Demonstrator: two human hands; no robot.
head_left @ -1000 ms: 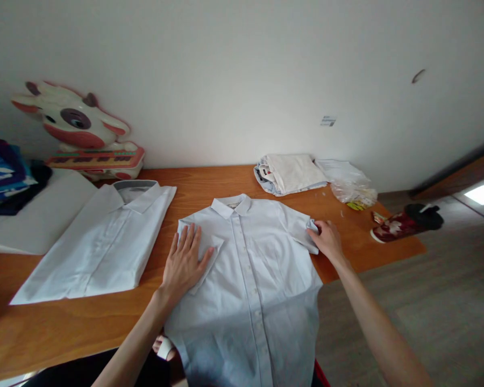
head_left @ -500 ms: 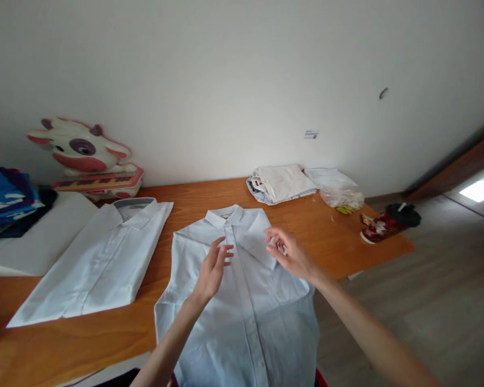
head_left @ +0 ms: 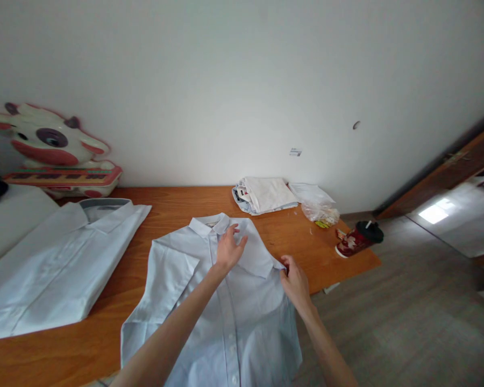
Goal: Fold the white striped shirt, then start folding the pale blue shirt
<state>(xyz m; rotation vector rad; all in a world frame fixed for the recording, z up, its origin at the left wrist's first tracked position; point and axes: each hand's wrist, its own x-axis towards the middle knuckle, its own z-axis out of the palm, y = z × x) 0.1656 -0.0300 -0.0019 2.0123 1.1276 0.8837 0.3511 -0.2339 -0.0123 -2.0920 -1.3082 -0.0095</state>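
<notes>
A white short-sleeved shirt [head_left: 210, 333] lies front side up before me, its collar [head_left: 210, 224] toward the wall and its lower part running out of view. Just below the collar, on the chest near the button strip, my left hand [head_left: 230, 248] rests with its fingers apart, holding nothing. My right hand [head_left: 296, 277] pinches the shirt's edge at the right side, by the sleeve. The sleeve on the left lies folded across the front.
A folded white shirt [head_left: 60, 263] lies to the left, beside a cow-shaped toy keyboard [head_left: 64, 156]. Folded cloths [head_left: 266, 194], a plastic bag [head_left: 320, 212] and a dark red cup [head_left: 357, 239] stand along the wooden table [head_left: 177, 199]. The table's right edge borders the floor.
My left hand has moved up and over toward the collar. My right hand has gone down to the shirt's right edge and taken hold of it. The view has shifted right.
</notes>
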